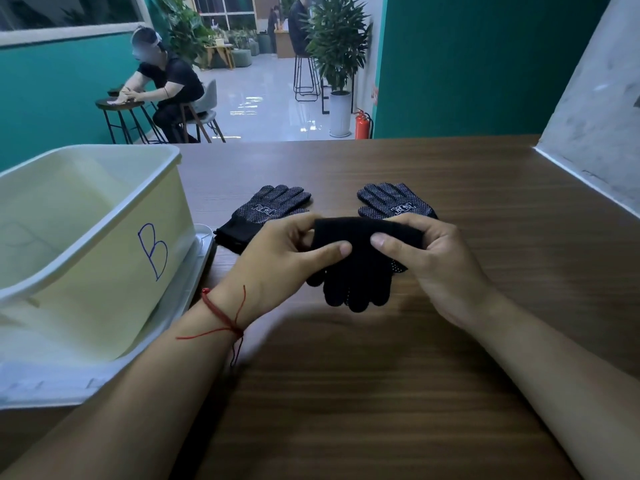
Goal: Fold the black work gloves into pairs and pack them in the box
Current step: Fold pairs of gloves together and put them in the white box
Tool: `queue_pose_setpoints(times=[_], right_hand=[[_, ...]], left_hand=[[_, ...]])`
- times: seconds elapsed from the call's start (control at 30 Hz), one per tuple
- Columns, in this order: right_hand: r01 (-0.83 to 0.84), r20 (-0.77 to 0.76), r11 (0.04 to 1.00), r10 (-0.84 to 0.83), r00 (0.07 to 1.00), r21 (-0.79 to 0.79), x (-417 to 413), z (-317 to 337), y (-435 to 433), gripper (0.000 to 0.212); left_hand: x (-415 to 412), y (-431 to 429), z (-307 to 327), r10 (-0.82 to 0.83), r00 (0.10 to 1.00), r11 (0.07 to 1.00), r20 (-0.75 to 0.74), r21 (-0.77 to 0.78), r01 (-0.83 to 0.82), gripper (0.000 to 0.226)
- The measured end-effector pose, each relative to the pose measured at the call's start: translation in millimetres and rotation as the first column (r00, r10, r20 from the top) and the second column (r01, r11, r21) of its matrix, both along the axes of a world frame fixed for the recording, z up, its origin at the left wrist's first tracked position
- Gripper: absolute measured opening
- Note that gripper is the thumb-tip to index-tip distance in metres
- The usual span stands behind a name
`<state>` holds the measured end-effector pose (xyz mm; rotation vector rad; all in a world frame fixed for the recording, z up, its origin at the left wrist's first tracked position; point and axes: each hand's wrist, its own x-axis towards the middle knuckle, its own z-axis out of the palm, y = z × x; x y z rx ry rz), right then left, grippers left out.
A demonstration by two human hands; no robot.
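Above the middle of the wooden table (381, 393), both my hands hold a black dotted glove pair (356, 268) by its cuff, fingers hanging toward me. My left hand (287, 251) pinches the cuff's left end with thumb in front. My right hand (440, 258) pinches the right end the same way. Behind them lie two more black dotted gloves flat on the table: a left glove stack (266, 209) and a right glove (394, 202), partly hidden by the held cuff. The cream plastic box (104, 258) marked with a blue "B" stands at the left.
The box stands on a white lid or tray (194, 282) at the table's left edge. A grey slanted wall (595, 133) borders the table at the right. Beyond the far edge, a person sits at a small round table (119, 105).
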<state>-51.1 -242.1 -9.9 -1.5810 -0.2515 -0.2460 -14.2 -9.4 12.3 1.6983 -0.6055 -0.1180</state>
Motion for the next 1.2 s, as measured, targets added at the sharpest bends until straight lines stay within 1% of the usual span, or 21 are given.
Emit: queue_pose_setpoints(times=[0.1, 0.17, 0.27, 0.37, 0.6, 0.67, 0.73, 0.8, 0.9, 0.93, 0.97, 1.03, 1.1, 1.2], right_hand=[[-0.002, -0.036, 0.998, 0.004, 0.999, 0.070, 0.4, -2.0, 1.1, 0.009], [-0.006, -0.046, 0.997, 0.010, 0.999, 0.080, 0.8, -2.9, 0.5, 0.012], [-0.032, -0.097, 0.996, 0.040, 0.994, 0.089, 0.8, -0.9, -1.8, 0.018], [-0.057, -0.150, 0.995, 0.068, 0.986, 0.077, 0.9, 1.6, -4.5, 0.027], [-0.143, -0.144, 0.980, 0.163, 0.976, 0.139, -1.4, 4.5, -4.2, 0.029], [-0.166, -0.146, 0.978, 0.184, 0.972, 0.129, -2.1, 3.9, -2.9, 0.030], [-0.123, -0.141, 0.987, 0.137, 0.981, 0.103, -1.0, 0.3, -0.8, 0.030], [-0.084, -0.125, 0.992, 0.095, 0.988, 0.092, 0.9, -2.3, 0.0, 0.025], [-0.080, -0.108, 0.992, 0.091, 0.990, 0.101, 1.2, -2.2, -2.2, 0.019], [-0.090, -0.104, 0.989, 0.103, 0.989, 0.120, 0.8, -1.5, -3.0, 0.021], [-0.109, -0.098, 0.983, 0.125, 0.987, 0.150, 0.4, -0.6, -3.4, 0.025], [-0.160, -0.071, 0.962, 0.180, 0.981, 0.223, -1.3, 2.6, -3.2, 0.029], [-0.196, -0.051, 0.940, 0.218, 0.975, 0.278, -2.9, 5.5, -2.4, 0.025], [-0.230, -0.052, 0.921, 0.259, 0.964, 0.314, -3.3, 8.1, 1.0, 0.017]], left_hand=[[-0.2, -1.1, -1.8, -0.068, 0.994, 0.998, -0.086, -0.005, 0.068, 0.015], [-0.9, -1.9, -3.5, -0.097, 0.990, 0.995, -0.102, 0.021, 0.100, 0.021], [2.1, 0.1, -4.9, -0.042, 0.991, 0.999, -0.125, -0.004, 0.042, 0.021], [3.5, 1.5, -3.5, -0.051, 0.985, 0.998, -0.166, -0.054, 0.042, 0.024], [3.3, -0.8, -6.6, -0.006, 0.993, 0.996, -0.118, -0.084, -0.004, 0.022], [1.6, -3.6, -8.2, 0.008, 0.996, 0.996, -0.091, -0.091, -0.016, 0.022], [-1.3, -5.9, -8.2, 0.005, 0.997, 0.998, -0.075, -0.068, -0.011, 0.023], [-1.2, -5.6, -7.1, -0.035, 0.995, 0.999, -0.094, -0.029, 0.032, 0.025], [1.4, -1.3, -7.4, -0.093, 0.987, 0.994, -0.132, 0.040, 0.099, 0.023], [2.0, -0.5, -7.3, -0.113, 0.983, 0.993, -0.148, 0.025, 0.117, 0.023], [2.2, 0.0, -7.0, -0.133, 0.976, 0.991, -0.171, -0.022, 0.131, 0.023], [2.9, 0.7, -5.1, -0.172, 0.957, 0.977, -0.235, -0.163, 0.136, 0.024], [4.1, 1.6, -3.0, -0.211, 0.929, 0.955, -0.306, -0.268, 0.128, 0.029], [4.1, 3.2, 2.1, -0.250, 0.889, 0.929, -0.384, -0.353, 0.109, 0.036]])
